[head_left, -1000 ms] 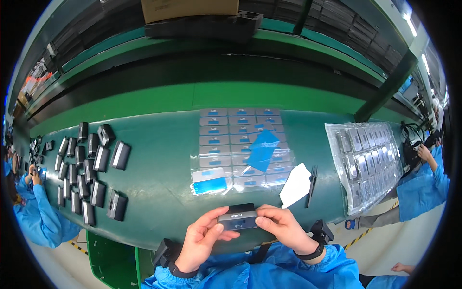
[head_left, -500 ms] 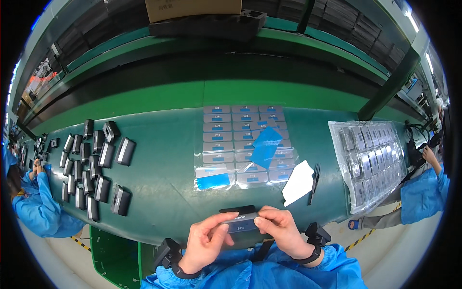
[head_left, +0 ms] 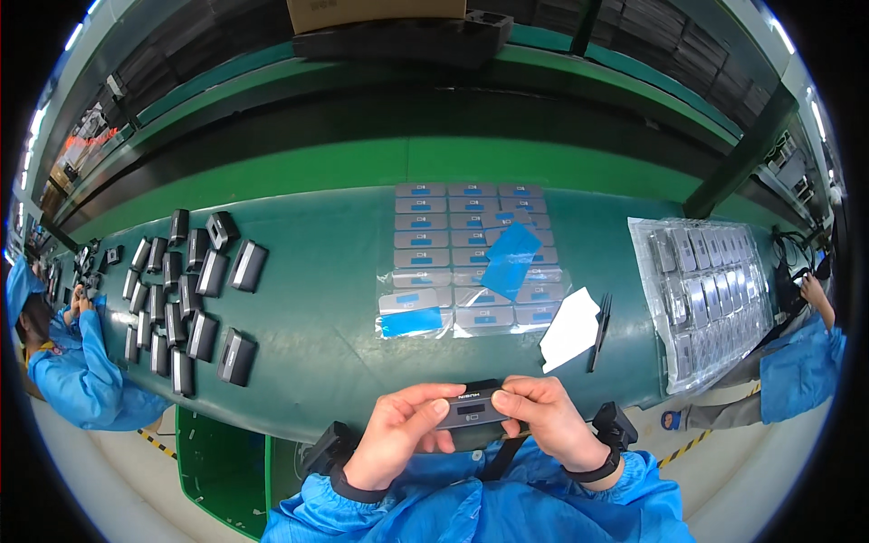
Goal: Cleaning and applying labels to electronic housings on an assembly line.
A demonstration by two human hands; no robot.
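Both my hands hold a small device with a grey front panel (head_left: 472, 412) over the near edge of the table. The panel has a dark window, and a black housing (head_left: 483, 385) shows just behind its top edge; I cannot tell how firmly the two are joined. My left hand (head_left: 403, 433) pinches the left end between thumb and fingers, the other fingers curled below. On the right end, my right hand (head_left: 546, 418) presses its thumb to the front, fingers behind. Farther off, a clear sheet carries rows of grey panels (head_left: 421, 240) with blue film pieces (head_left: 512, 262) on top.
Several black housings (head_left: 204, 337) stand in loose rows at the left. White paper (head_left: 570, 330) and black tweezers (head_left: 599, 335) lie right of the sheet. A clear plastic tray (head_left: 665, 344) of grey parts is farther right. A green bin (head_left: 213, 471) sits below; co-workers in blue are at both sides.
The grey panel and black housing now overlap more closely, and the panel's front is turned more into view. Both hands keep their grip. The whole view has shifted slightly.
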